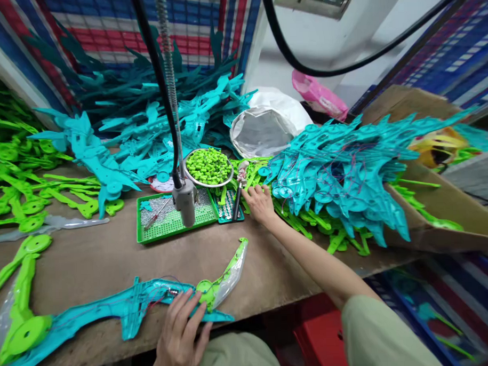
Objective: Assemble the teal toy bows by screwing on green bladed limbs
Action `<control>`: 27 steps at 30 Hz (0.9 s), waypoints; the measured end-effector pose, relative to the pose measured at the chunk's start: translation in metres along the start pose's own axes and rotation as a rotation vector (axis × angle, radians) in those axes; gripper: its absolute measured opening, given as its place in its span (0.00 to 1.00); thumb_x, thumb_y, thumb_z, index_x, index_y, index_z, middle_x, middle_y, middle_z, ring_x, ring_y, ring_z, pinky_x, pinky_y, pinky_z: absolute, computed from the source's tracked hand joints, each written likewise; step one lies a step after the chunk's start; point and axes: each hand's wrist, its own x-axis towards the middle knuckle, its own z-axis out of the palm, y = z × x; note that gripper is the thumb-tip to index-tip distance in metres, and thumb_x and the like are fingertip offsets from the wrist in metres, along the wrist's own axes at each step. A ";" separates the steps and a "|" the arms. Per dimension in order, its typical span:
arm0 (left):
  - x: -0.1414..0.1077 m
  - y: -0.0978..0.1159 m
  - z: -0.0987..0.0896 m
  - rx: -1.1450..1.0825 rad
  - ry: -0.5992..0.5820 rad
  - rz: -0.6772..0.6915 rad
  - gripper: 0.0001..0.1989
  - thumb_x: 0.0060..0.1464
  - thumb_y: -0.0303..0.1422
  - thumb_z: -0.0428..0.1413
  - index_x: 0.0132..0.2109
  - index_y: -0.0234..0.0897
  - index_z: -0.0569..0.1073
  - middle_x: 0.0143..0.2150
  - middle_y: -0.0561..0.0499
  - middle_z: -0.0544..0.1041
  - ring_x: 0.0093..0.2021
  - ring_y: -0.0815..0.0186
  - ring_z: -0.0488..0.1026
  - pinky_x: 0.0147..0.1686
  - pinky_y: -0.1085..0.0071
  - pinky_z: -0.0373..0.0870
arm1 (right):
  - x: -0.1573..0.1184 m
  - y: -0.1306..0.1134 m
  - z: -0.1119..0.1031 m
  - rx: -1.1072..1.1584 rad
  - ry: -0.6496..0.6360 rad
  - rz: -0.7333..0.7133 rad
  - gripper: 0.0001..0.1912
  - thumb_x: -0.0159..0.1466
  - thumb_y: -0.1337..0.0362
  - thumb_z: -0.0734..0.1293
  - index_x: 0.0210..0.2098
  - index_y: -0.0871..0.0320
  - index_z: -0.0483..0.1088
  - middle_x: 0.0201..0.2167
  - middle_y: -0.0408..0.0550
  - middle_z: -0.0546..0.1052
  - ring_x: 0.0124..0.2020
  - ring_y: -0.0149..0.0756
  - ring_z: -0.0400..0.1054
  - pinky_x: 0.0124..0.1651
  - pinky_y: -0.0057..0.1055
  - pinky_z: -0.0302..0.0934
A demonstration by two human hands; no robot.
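Observation:
A long blue plastic part with red wires lies along the front table edge. Green pieces with clear blades join it at both ends, one of them a green piece at its right. My left hand rests on the blue part near that joint, its fingers spread. Farther up, my right hand reaches to a black-handled tool, which lies on a small teal tray. Its fingers are bent beside the tool; whether they grip anything is too small to tell.
An electric screwdriver hangs over a green tray of screws. Behind are a bowl of green pegs and a white sack. Blue parts pile up at right, beside a cardboard box.

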 end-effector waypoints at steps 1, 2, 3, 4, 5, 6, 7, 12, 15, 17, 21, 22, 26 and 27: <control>0.001 0.000 0.000 -0.001 0.001 -0.002 0.11 0.64 0.25 0.56 0.52 0.31 0.76 0.50 0.40 0.81 0.57 0.53 0.76 0.58 0.56 0.73 | 0.000 0.001 0.001 0.002 0.001 -0.005 0.17 0.70 0.73 0.58 0.49 0.58 0.76 0.40 0.55 0.78 0.46 0.47 0.63 0.57 0.44 0.45; 0.001 0.001 0.000 -0.002 0.001 -0.003 0.10 0.65 0.26 0.56 0.52 0.31 0.76 0.50 0.40 0.80 0.57 0.53 0.76 0.58 0.57 0.73 | -0.001 0.002 0.001 0.005 0.002 -0.012 0.16 0.70 0.73 0.58 0.46 0.58 0.77 0.40 0.55 0.78 0.46 0.47 0.63 0.58 0.44 0.45; 0.002 0.001 0.000 -0.002 -0.001 -0.003 0.10 0.65 0.25 0.56 0.52 0.31 0.76 0.50 0.40 0.80 0.57 0.53 0.76 0.58 0.57 0.73 | -0.001 0.002 0.002 0.010 0.005 -0.020 0.15 0.70 0.73 0.58 0.44 0.58 0.77 0.40 0.55 0.78 0.46 0.47 0.63 0.58 0.44 0.45; 0.002 0.001 0.000 -0.002 -0.003 -0.002 0.10 0.65 0.25 0.56 0.52 0.31 0.76 0.50 0.40 0.80 0.57 0.53 0.76 0.58 0.57 0.73 | -0.001 0.003 0.002 0.016 0.010 -0.031 0.15 0.70 0.73 0.59 0.42 0.58 0.77 0.40 0.55 0.78 0.46 0.47 0.63 0.59 0.44 0.44; 0.002 0.001 0.000 -0.002 -0.004 -0.001 0.10 0.65 0.25 0.56 0.52 0.31 0.76 0.50 0.40 0.80 0.57 0.53 0.76 0.58 0.57 0.73 | -0.002 0.002 0.003 0.023 0.016 -0.045 0.14 0.70 0.72 0.59 0.41 0.57 0.77 0.41 0.55 0.78 0.47 0.46 0.63 0.60 0.44 0.44; 0.002 0.002 0.000 -0.001 -0.004 -0.001 0.10 0.65 0.25 0.56 0.52 0.30 0.76 0.51 0.40 0.80 0.58 0.53 0.75 0.58 0.57 0.73 | -0.002 0.002 0.003 0.031 0.025 -0.062 0.14 0.70 0.72 0.59 0.41 0.57 0.76 0.42 0.54 0.79 0.47 0.46 0.63 0.60 0.44 0.43; 0.002 0.002 0.000 -0.001 -0.005 -0.001 0.11 0.65 0.25 0.56 0.52 0.30 0.76 0.51 0.40 0.80 0.58 0.53 0.75 0.58 0.56 0.73 | -0.002 0.002 0.003 0.039 0.034 -0.079 0.13 0.70 0.71 0.60 0.41 0.57 0.76 0.42 0.54 0.79 0.47 0.46 0.63 0.61 0.45 0.43; 0.001 0.002 0.001 0.003 -0.001 -0.018 0.10 0.65 0.25 0.56 0.52 0.31 0.76 0.51 0.39 0.80 0.58 0.52 0.75 0.57 0.56 0.74 | 0.001 -0.003 0.004 0.076 0.083 -0.121 0.14 0.70 0.70 0.60 0.37 0.59 0.77 0.34 0.53 0.79 0.40 0.44 0.64 0.60 0.45 0.48; 0.000 0.002 0.001 -0.002 0.001 -0.025 0.11 0.64 0.24 0.57 0.52 0.31 0.76 0.51 0.38 0.79 0.59 0.52 0.74 0.57 0.56 0.75 | 0.003 -0.003 0.003 0.116 0.118 -0.130 0.15 0.70 0.72 0.58 0.39 0.59 0.77 0.35 0.54 0.79 0.37 0.43 0.66 0.54 0.42 0.54; -0.001 0.002 0.001 -0.007 0.000 -0.028 0.12 0.63 0.24 0.57 0.53 0.30 0.75 0.51 0.38 0.79 0.59 0.52 0.74 0.57 0.55 0.76 | 0.006 0.001 0.003 0.152 0.142 -0.114 0.17 0.71 0.73 0.56 0.45 0.60 0.77 0.41 0.56 0.79 0.39 0.43 0.67 0.51 0.41 0.58; 0.001 0.003 0.000 -0.024 -0.031 -0.033 0.14 0.62 0.25 0.58 0.54 0.32 0.74 0.50 0.38 0.79 0.59 0.52 0.75 0.56 0.54 0.77 | 0.018 0.019 -0.006 0.296 0.313 0.008 0.18 0.72 0.70 0.55 0.50 0.59 0.75 0.46 0.59 0.77 0.48 0.46 0.69 0.52 0.44 0.63; 0.003 0.004 -0.001 -0.037 -0.033 -0.037 0.14 0.62 0.25 0.58 0.54 0.32 0.74 0.50 0.38 0.79 0.59 0.52 0.75 0.56 0.54 0.77 | 0.020 0.025 -0.012 0.357 0.396 0.054 0.15 0.72 0.68 0.57 0.48 0.57 0.75 0.45 0.58 0.77 0.49 0.46 0.69 0.53 0.45 0.64; 0.007 0.006 -0.004 -0.112 0.007 -0.083 0.20 0.60 0.25 0.60 0.58 0.36 0.71 0.51 0.40 0.79 0.59 0.53 0.75 0.55 0.54 0.78 | 0.020 0.050 -0.053 0.448 0.494 0.193 0.13 0.74 0.67 0.57 0.45 0.61 0.74 0.42 0.58 0.75 0.50 0.45 0.68 0.58 0.51 0.63; 0.008 0.006 -0.005 -0.135 0.020 -0.109 0.21 0.60 0.24 0.60 0.59 0.36 0.70 0.51 0.40 0.79 0.59 0.54 0.75 0.55 0.55 0.78 | 0.014 0.054 -0.066 0.489 0.491 0.208 0.14 0.75 0.66 0.57 0.46 0.62 0.74 0.44 0.59 0.75 0.51 0.44 0.68 0.59 0.53 0.62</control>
